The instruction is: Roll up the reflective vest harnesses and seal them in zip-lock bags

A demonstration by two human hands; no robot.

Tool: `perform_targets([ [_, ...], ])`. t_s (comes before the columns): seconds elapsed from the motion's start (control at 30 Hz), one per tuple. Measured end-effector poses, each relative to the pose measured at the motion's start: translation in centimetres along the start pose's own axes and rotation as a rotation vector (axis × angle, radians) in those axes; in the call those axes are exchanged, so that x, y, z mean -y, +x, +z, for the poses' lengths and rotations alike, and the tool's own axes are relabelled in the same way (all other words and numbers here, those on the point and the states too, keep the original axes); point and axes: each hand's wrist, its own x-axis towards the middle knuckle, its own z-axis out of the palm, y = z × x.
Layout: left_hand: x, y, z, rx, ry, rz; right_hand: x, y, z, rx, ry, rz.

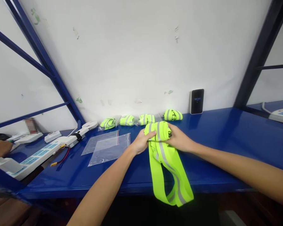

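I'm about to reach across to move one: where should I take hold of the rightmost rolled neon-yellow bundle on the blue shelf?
Close your hand around the middle of the rolled neon-yellow reflective bundle, coming from above and the near side. It lies on the blue shelf close to the white wall, so the back is cramped, while its rounded roll suits a grip across it.

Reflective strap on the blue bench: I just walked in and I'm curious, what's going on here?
A person is handling a neon yellow reflective strap with both hands. The left hand and right hand grip a rolled-up section of it on the blue bench, while its loose loops hang over the front edge. Four similar rolled straps sit along the wall, and clear zip bags lie left of the hands.
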Motion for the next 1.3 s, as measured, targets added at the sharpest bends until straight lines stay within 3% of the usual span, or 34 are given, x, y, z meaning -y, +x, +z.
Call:
perform_targets([
  [0.23, -0.5, -0.1, -0.4, 0.048, 0.028, 0.01, 0.8, -0.6, 0.3, 0.152, 0.268, 0.113],
  [0.33, -0.7, 0.1, -0.9, 0.03, 0.067, 0.063, 1.0, -0.5, 0.1, 0.12, 0.363, 0.22],
  [0.53, -0.5, 0.7, -1.6, -0.11, 0.235, 0.164, 0.3, -0.1, -0.4, 0.066, 0.284, 0.384],
  [0.7, -0.1, 1.1, -2.0, -0.152, 0.415, 0.213, -0.5, 0.1, 0.0, 0.011, 0.576, 0.495],
  [0.87, 0.0, 1.2, -1.7, -0.152, 0.495, 0.254, -0.4, 0.3, -0.1, 0.001, 0.769, 0.555],
  [1.0, -0.6, 0.8, -1.2, -0.142, 0.52, 0.307, -0.5, 0.5, -0.6, 0.003, 0.707, 0.512],
  [1.17, -1.2, 0.0, -0.5, -0.012, 0.363, 0.233, -0.3, 0.8, -0.7, -0.074, 0.637, 0.458],
  [1.3, -0.7, 0.3, 0.2, -0.152, 0.11, 0.164, -0.4, 1.0, -0.8, -0.164, 0.654, 0.453],
])
